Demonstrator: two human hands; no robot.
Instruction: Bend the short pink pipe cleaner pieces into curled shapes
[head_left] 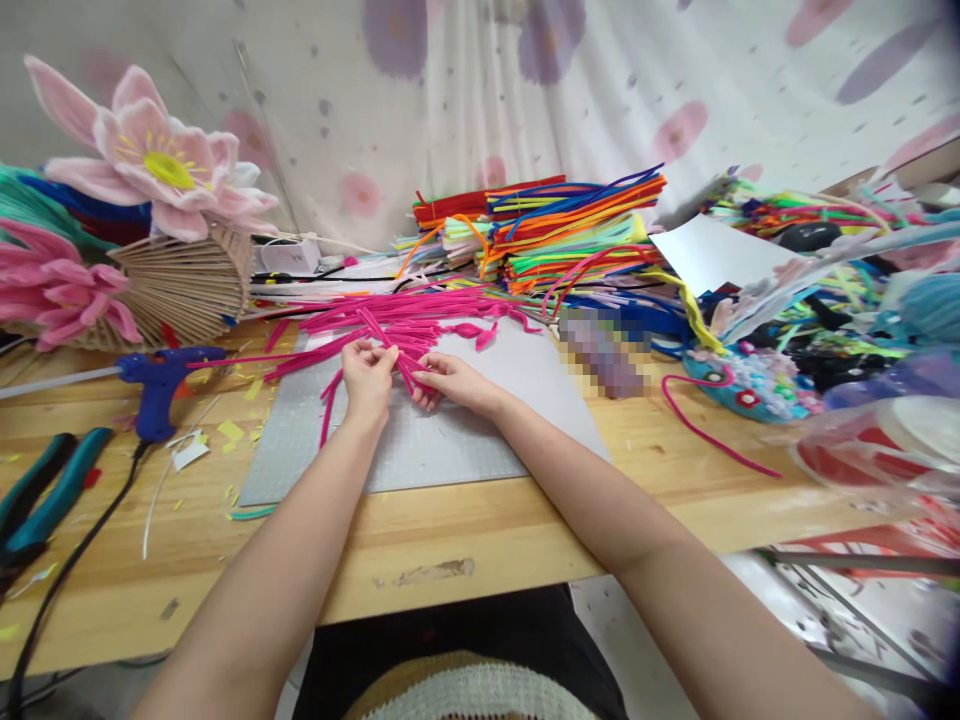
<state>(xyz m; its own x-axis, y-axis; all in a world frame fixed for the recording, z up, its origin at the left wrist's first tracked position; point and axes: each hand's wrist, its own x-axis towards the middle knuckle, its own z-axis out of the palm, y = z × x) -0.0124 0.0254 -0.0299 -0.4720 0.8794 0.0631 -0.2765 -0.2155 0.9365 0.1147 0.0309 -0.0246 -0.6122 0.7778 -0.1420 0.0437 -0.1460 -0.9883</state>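
Observation:
Over the grey cutting mat (480, 450), both hands grip magenta pipe cleaners (407, 368). My left hand (367, 378) pinches them between thumb and fingers near the upper end. Close on its right, my right hand (451, 383) has its fingers closed round the lower part. How many stems are held is hard to make out. Just beyond lies a loose pile of magenta pipe cleaners (382, 318), spread over the back of the mat. Small magenta petal-shaped pieces (484, 335) rest at the right of that pile.
A blue glue gun (154, 385) and teal-handled pliers (56, 490) lie on the left of the wooden table (420, 545). Behind them stand pink fuzzy flowers (165, 165). Bundled coloured pipe cleaners (577, 230) are stacked at the back. A bent magenta stem (720, 435) lies on the right.

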